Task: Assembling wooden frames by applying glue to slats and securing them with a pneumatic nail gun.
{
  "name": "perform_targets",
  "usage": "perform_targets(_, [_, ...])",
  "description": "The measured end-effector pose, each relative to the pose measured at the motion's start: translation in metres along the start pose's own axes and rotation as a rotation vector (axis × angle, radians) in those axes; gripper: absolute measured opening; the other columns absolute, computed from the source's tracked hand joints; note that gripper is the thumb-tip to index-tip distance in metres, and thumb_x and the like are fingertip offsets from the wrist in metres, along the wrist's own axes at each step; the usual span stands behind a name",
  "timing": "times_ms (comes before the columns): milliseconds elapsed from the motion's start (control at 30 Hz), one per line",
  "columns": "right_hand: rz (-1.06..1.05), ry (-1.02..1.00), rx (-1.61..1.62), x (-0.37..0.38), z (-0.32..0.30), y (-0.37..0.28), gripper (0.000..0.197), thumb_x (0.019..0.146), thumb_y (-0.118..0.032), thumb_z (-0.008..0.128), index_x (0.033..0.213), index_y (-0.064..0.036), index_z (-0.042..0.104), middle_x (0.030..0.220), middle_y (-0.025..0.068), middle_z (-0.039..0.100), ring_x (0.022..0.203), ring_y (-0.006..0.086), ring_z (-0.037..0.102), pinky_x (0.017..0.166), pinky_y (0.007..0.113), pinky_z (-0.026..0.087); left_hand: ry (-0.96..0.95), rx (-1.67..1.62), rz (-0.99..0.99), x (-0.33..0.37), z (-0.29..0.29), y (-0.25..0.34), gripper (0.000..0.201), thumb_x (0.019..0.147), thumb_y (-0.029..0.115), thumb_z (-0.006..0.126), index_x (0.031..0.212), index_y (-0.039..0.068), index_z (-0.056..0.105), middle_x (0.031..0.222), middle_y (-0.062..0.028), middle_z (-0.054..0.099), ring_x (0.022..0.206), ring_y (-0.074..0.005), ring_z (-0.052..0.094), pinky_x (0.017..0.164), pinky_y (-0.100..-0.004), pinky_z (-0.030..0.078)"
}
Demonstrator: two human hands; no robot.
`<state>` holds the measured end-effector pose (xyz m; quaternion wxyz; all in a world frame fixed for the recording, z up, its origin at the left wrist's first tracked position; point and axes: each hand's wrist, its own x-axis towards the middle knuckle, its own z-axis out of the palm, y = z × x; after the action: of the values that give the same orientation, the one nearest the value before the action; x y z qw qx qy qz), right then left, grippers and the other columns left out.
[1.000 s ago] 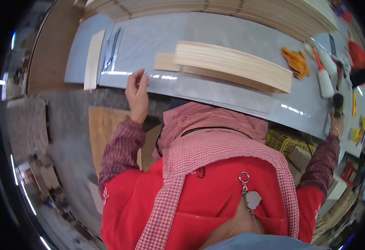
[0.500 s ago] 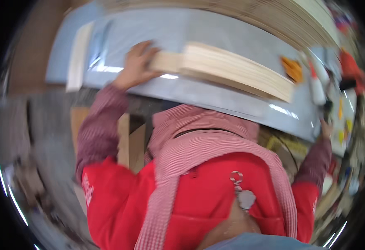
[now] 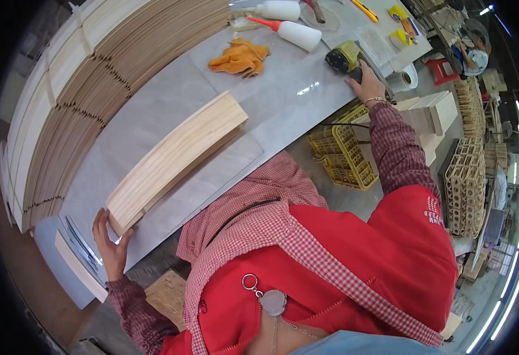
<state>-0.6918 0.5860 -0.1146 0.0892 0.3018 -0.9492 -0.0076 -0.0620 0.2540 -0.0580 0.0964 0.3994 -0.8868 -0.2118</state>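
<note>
The left hand (image 3: 112, 251), grip spread wide, is at the near left end of a wooden box (image 3: 176, 158) on the gray counter (image 3: 289, 115), while the right hand (image 3: 368, 87) holds a green-and-black power tool (image 3: 343, 57).

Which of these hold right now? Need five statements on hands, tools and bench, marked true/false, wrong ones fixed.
1. The right hand is on the yellow-and-black power tool. True.
2. The left hand is at the orange cloth. False: it is at the left end of the long wooden piece; the orange cloth lies apart from both hands.
3. The white bottle with the red nozzle stands upright. False: it lies on its side.
4. The yellow crate is below the tabletop. True.
5. The stacked boards run along the near edge, by the apron. False: they line the far side.
</note>
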Motion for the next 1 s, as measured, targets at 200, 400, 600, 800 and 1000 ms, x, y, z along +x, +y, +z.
perform_targets(200, [0.0, -0.087, 0.017, 0.0, -0.017, -0.02, 0.071, 0.077, -0.044, 0.062, 0.132, -0.0103, 0.033, 0.115, 0.0123, 0.055, 0.098, 0.0317, 0.057, 0.08, 0.039, 0.047, -0.052, -0.01, -0.023, 0.002, -0.022, 0.035, 0.064, 0.069, 0.023, 0.074, 0.124, 0.007, 0.045, 0.119, -0.0107, 0.047, 0.106, -0.0293, 0.047, 0.092, -0.0364, 0.037])
perform_targets(400, [0.01, -0.174, -0.067, 0.007, -0.032, -0.039, 0.071, 0.076, -0.041, 0.065, 0.129, -0.0051, 0.035, 0.108, 0.0181, 0.057, 0.095, 0.0333, 0.058, 0.08, 0.039, 0.047, -0.014, -0.085, 0.02, 0.011, -0.021, 0.047, 0.067, 0.069, 0.018, 0.074, 0.128, 0.006, 0.043, 0.114, -0.0107, 0.048, 0.099, -0.0265, 0.049, 0.085, -0.0341, 0.041])
perform_targets(600, [-0.612, 0.356, 0.294, -0.014, -0.102, -0.129, 0.05, 0.077, -0.025, 0.068, 0.119, -0.0032, 0.052, 0.103, 0.0122, 0.06, 0.085, 0.0284, 0.057, 0.076, 0.034, 0.046, 0.066, -0.401, 0.038, 0.017, -0.002, 0.034, 0.072, 0.069, 0.015, 0.075, 0.131, 0.006, 0.041, 0.117, -0.0091, 0.048, 0.096, -0.0223, 0.05, 0.083, -0.03, 0.042])
perform_targets(800, [-1.243, 0.11, 0.801, -0.08, -0.185, -0.33, 0.058, 0.068, -0.021, 0.074, 0.12, -0.0053, 0.054, 0.115, 0.008, 0.057, 0.099, 0.0224, 0.054, 0.084, 0.031, 0.043, 0.095, -0.566, 0.053, 0.013, 0.009, 0.027, 0.071, 0.067, 0.01, 0.076, 0.13, 0.008, 0.043, 0.111, -0.0077, 0.048, 0.085, -0.0169, 0.05, 0.077, -0.0253, 0.043])
perform_targets(1000, [-1.447, -0.075, 0.692, -0.11, -0.171, -0.398, 0.06, 0.066, -0.021, 0.075, 0.12, -0.0064, 0.053, 0.115, 0.0078, 0.057, 0.098, 0.0223, 0.053, 0.084, 0.031, 0.043, 0.153, -0.771, 0.129, 0.015, 0.023, 0.023, 0.077, 0.064, 0.007, 0.078, 0.132, 0.009, 0.042, 0.111, -0.0062, 0.049, 0.082, -0.0143, 0.05, 0.077, -0.0244, 0.044])
